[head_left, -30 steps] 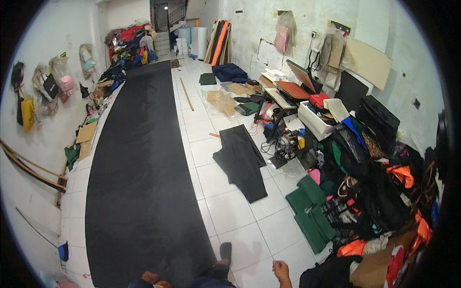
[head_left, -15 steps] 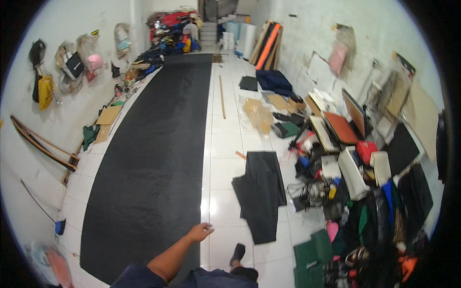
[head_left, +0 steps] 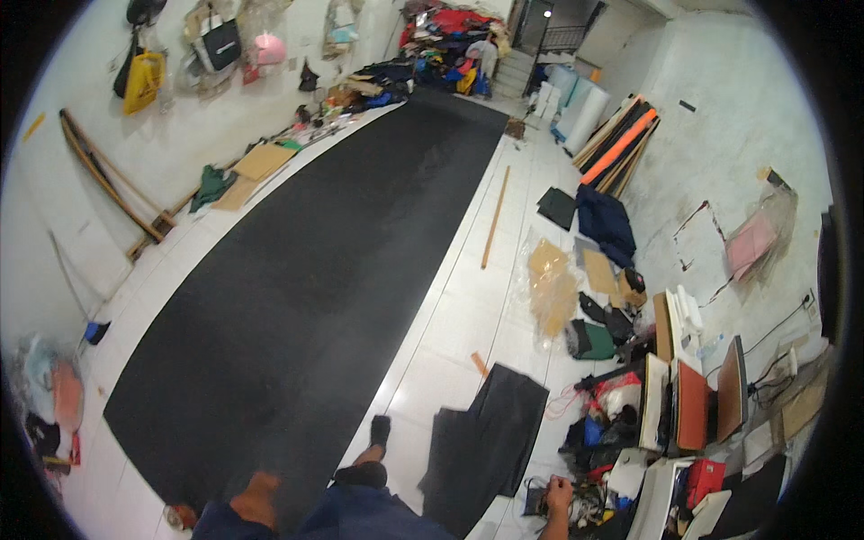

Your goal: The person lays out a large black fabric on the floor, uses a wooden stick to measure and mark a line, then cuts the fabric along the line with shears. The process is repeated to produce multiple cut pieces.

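Observation:
A long dark fabric sheet lies flat over the white tiled floor. At the lower edge, over its near end, my left hand is a short smear of skin beside a dark blue sleeve; its fingers cannot be made out. My right hand comes in from the lower edge with curled fingers, and whether anything is inside them is hidden. It appears above clutter and nearest to a folded black fabric piece on its left. My foot in a dark sock is on the tiles between the sheet and that piece.
A wooden stick lies along the sheet's right side. Brown paper in plastic, a navy fabric stack and brown-orange boards line the right wall. Cardboard lies along the left wall; a fabric heap fills the far end.
The view has turned and tilted, so the sheet now slants. My left hand, earlier stretched over the sheet's right edge, has drawn back low. My right hand has come into view.

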`<state>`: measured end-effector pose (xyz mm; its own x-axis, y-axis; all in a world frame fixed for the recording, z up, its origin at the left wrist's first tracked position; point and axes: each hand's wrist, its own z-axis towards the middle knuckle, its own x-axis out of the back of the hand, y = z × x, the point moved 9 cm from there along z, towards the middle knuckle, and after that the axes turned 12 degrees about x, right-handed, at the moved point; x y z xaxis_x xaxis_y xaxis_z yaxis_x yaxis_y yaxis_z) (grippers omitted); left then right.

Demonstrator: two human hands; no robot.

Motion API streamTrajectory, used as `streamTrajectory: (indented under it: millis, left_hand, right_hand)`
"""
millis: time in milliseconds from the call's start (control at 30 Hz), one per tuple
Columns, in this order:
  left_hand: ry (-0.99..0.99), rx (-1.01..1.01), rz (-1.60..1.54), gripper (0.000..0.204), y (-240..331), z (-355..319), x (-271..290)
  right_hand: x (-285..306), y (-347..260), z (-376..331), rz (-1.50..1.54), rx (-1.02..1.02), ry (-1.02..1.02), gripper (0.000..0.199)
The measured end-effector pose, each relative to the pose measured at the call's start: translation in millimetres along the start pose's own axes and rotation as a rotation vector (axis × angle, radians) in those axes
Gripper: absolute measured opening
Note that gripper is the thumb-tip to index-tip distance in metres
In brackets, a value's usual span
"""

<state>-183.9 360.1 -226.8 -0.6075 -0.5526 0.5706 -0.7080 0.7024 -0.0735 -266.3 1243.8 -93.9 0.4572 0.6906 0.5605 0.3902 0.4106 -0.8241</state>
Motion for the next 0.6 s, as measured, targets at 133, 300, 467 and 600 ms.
streamTrajectory:
  millis: [133, 300, 467, 600]
  left_hand:
    - [-0.109, 0.069, 0.011, 0.054, 111.9, 21.3, 69.9]
    - [0.025, -0.383, -0.175, 0.057, 406.4, 51.4, 225.1]
    - [0.057, -0.607, -0.443, 0.051, 641.5, 9.9, 360.1]
    - [0.105, -0.500, -0.405, 0.051, 708.3, 53.0, 407.7]
  right_hand:
    - [-123.9, -47.9, 44.1, 0.076, -0.207, -0.182, 0.032]
    - [-258.1, -31.1, 18.4, -0.116, -0.291, -0.697, 0.023]
    - [-293.0, -40.8, 96.4, -0.183, -0.504, -0.765, 0.026]
    - [-306.0, -48.8, 229.2, -0.205, -0.598, -0.717, 0.028]
